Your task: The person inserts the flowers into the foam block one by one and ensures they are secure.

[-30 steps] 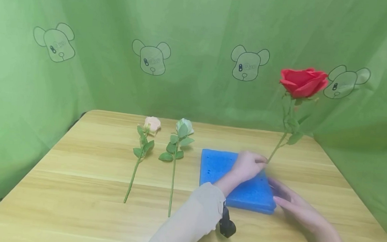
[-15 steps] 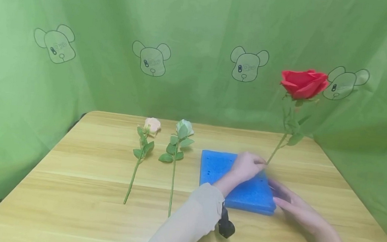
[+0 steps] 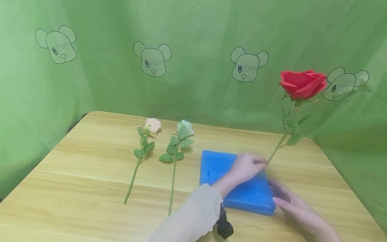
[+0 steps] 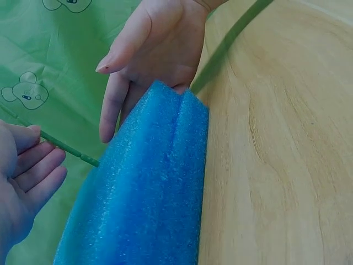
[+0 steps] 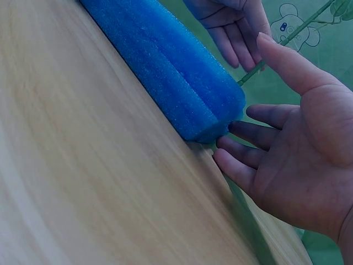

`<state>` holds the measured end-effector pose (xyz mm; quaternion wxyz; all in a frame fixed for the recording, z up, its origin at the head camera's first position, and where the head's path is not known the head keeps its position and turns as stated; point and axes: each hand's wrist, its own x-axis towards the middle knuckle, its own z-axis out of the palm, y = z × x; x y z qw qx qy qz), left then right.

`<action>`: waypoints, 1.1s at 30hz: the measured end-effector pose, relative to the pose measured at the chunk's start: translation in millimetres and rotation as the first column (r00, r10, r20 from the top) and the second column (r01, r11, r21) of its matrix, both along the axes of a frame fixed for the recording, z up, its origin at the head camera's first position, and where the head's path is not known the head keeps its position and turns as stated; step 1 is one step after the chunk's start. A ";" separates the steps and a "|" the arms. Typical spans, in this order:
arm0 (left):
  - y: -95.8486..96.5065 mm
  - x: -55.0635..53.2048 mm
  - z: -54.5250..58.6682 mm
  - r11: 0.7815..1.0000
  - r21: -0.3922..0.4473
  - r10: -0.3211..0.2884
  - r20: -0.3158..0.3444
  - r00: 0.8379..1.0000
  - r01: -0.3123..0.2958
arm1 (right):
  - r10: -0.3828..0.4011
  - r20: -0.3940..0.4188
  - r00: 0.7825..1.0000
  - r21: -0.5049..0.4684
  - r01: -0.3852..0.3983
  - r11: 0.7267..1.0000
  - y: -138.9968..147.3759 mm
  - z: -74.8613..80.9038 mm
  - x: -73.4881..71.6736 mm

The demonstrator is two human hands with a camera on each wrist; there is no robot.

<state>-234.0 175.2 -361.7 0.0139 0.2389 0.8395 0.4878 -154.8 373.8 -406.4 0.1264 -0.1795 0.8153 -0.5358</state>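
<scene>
In the head view, my left hand [image 3: 247, 166] pinches the lower stem of a red artificial rose [image 3: 302, 85] between thumb and fingers. The rose stands nearly upright, leaning right. Its stem end meets the top of a blue foam block [image 3: 215, 167], as the left wrist view of the stem [image 4: 69, 148] shows; how deep it goes I cannot tell. My right hand [image 5: 298, 138] is spread at the block's right end, its fingertips touching or nearly touching the foam [image 5: 165, 66], thumb lifted away. Part of the block's top is hidden under my left hand and forearm.
Left of the block lie a pale pink rose [image 3: 152, 125] and a pale blue-white rose [image 3: 184, 128], stems toward me. Small holes dot the foam. A black device [image 3: 224, 228] hangs at my left wrist. A green curtain [image 3: 200, 24] closes off the wooden table's [image 3: 84, 188] far side.
Hardly anything differs. The red rose's bloom sways slightly, and both hands keep their places at the stem and the foam block.
</scene>
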 end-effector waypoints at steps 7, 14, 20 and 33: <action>-5.2 2.6 6.3 0.998 0.059 -0.014 -0.001 1.000 0.014 | 0.001 0.002 1.000 -0.007 -0.001 1.000 0.9 -0.7 -1.0; -16.2 7.4 12.3 0.996 0.085 0.009 0.007 1.000 -0.010 | 0.006 -0.001 1.000 -0.016 -0.006 1.000 1.3 -0.7 -1.0; -34.0 11.4 18.4 0.994 0.110 0.018 0.064 0.998 -0.025 | 0.012 0.011 1.000 -0.018 -0.012 1.000 0.7 -0.3 -0.7; -91.5 12.5 31.3 0.976 0.206 0.054 0.102 0.993 -0.074 | 0.035 -0.018 0.999 -0.019 -0.035 0.999 2.8 -2.3 -2.7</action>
